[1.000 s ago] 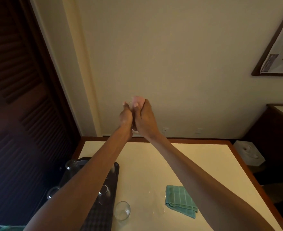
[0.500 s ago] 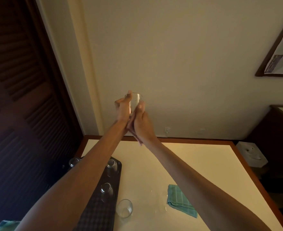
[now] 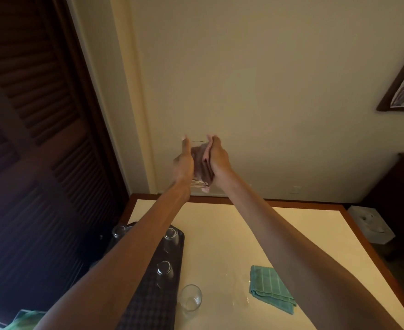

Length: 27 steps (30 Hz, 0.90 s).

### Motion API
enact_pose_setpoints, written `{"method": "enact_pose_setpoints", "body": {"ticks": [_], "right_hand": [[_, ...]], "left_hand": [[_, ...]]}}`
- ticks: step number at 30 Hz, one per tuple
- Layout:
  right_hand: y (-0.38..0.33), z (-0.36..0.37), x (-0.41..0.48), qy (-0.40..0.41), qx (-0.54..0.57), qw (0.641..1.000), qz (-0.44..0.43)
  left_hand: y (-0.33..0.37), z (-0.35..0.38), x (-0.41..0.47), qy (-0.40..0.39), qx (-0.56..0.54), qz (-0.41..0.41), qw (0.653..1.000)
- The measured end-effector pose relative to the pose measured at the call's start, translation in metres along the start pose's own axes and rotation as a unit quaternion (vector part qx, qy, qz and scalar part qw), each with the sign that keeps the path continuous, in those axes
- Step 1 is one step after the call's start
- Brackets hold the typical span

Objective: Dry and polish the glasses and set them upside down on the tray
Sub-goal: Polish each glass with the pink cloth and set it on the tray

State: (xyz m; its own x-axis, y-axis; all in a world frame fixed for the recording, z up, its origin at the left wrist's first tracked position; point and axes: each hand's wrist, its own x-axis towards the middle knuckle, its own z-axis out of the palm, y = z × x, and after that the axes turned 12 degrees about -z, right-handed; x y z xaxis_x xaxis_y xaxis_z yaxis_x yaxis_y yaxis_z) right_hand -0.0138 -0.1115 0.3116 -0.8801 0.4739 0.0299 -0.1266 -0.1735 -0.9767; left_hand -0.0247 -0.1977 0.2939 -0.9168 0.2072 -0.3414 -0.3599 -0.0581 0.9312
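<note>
Centre of frame, up against the wall: left hand (image 3: 184, 163) lies flat on the raised glass (image 3: 199, 184), fingers straight along its side. Right hand (image 3: 219, 160) is opposite, fingers curled round it. No cloth visible in either hand. Looks like a check vs. the light: turn it slowly, keep prints off the rim, then flip it over the tray (image 3: 148, 303), lower left.

Round about, left to right: green cloth (image 3: 27, 320) in the bottom-left corner; three upturned glasses (image 3: 164, 270) showing on the tray; an upright glass (image 3: 191, 297) just beside it on the tabletop (image 3: 220, 234), prob. next; teal cloth (image 3: 270, 288) lower right. The left forearm hides part of the tray, so free spots can't be judged.
</note>
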Motion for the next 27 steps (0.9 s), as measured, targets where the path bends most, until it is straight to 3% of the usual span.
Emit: {"method": "enact_pose_setpoints", "body": {"ticks": [3,6,9,12,16,19,22,24,27], "right_hand": [[0.009,0.008,-0.004,-0.024,0.060,0.995,0.075],[0.028,0.015,-0.009,-0.053,0.052,0.995,0.068],[0.029,0.020,-0.026,-0.057,-0.049,0.996,-0.048],[0.033,0.031,-0.036,-0.058,-0.207,0.955,-0.206],[0.027,0.033,-0.028,-0.020,-0.263,0.925,-0.274],[0.006,0.026,-0.020,0.004,-0.234,0.951,-0.201],[-0.007,0.018,-0.011,-0.004,-0.071,0.995,-0.071],[-0.010,0.019,-0.016,0.001,0.046,0.999,0.000],[-0.006,0.022,-0.029,-0.010,0.056,0.998,0.017]], "left_hand": [[0.004,-0.006,0.011,0.041,0.027,-0.008,0.999],[0.008,-0.013,0.021,0.014,0.015,-0.014,1.000],[0.020,-0.020,0.014,0.005,-0.040,0.005,0.999],[0.019,-0.028,0.025,-0.020,-0.040,-0.018,0.999],[0.025,-0.027,0.009,-0.059,-0.030,-0.037,0.997],[0.024,-0.022,0.002,-0.056,-0.010,-0.044,0.997],[0.025,-0.020,-0.005,-0.050,0.022,-0.038,0.998],[0.029,-0.019,-0.011,-0.052,0.057,-0.018,0.997],[0.029,-0.019,0.001,-0.032,0.037,-0.020,0.999]]}}
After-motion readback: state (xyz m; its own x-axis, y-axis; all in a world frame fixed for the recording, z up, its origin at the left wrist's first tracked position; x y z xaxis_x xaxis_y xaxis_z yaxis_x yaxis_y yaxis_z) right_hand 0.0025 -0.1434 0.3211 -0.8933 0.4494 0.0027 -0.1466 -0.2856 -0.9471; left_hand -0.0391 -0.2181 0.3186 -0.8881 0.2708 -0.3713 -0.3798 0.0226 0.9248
